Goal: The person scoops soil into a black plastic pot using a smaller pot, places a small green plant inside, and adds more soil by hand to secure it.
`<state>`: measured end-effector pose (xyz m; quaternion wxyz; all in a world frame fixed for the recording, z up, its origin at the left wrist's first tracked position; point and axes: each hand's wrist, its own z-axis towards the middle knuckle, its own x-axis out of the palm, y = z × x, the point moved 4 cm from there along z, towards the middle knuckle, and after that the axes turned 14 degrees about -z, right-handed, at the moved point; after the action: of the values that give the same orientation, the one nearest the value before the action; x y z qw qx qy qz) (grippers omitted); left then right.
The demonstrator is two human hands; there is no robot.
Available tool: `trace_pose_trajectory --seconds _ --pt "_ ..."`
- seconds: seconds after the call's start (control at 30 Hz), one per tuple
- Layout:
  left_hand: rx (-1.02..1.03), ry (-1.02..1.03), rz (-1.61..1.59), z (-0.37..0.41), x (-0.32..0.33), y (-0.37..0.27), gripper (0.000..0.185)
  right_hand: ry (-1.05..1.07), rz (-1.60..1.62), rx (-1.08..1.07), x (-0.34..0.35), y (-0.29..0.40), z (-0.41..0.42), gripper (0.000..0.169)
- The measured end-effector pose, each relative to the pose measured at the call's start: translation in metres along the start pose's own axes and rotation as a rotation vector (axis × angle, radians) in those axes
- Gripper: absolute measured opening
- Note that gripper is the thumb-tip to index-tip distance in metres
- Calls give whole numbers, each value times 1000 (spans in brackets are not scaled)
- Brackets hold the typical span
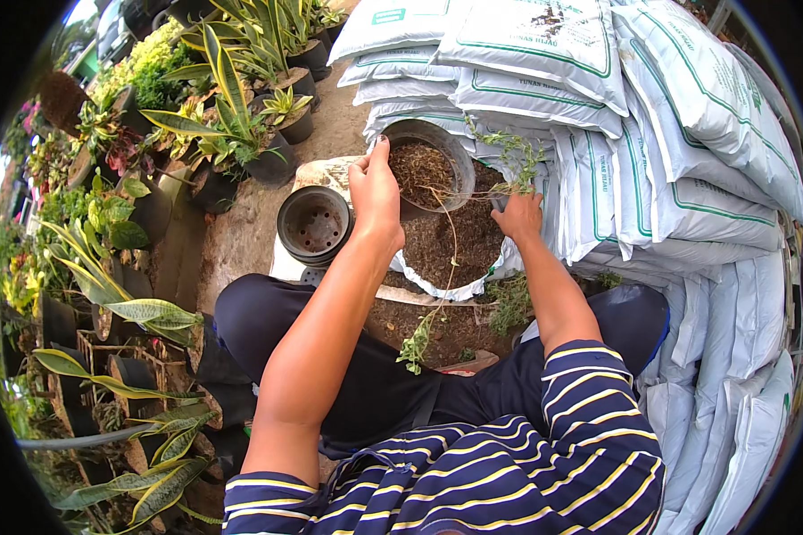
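Note:
My left hand [376, 190] grips the near left rim of a black plastic plant pot [464, 160], its thumb up along the edge. The tilted pot holds brown potting mix [423, 170] and thin stems of a plant. One stem hangs down in front of it to a leafy tip [416, 344]; others reach right to green leaves [525, 160] beside my right hand. My right hand [520, 212] is at the right edge of an opened white sack of dark potting mix [468, 247], with a greyish object partly hidden at its fingers; whether it also holds the stems is unclear.
Stacked empty black pots [314, 224] with drainage holes stand left of the sack. White filled sacks [542, 40] are piled ahead and along the right. Potted snake plants [231, 100] and other greenery line the left side. A small leafy plant [508, 304] lies near my right forearm.

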<state>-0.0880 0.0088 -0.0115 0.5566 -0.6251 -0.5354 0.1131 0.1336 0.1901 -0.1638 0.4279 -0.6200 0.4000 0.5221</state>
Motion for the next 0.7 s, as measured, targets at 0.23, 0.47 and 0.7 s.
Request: trace_pose_trajectory --seconds 0.23,0.47,0.7 --pt "-51 74 -55 2 6 6 57 330 344 119 78 -1 15 87" --pt "-9 -1 -20 -3 3 1 52 430 583 128 57 6 7 92" --pt "61 -52 77 -10 13 -1 49 398 573 40 5 -10 11 91"
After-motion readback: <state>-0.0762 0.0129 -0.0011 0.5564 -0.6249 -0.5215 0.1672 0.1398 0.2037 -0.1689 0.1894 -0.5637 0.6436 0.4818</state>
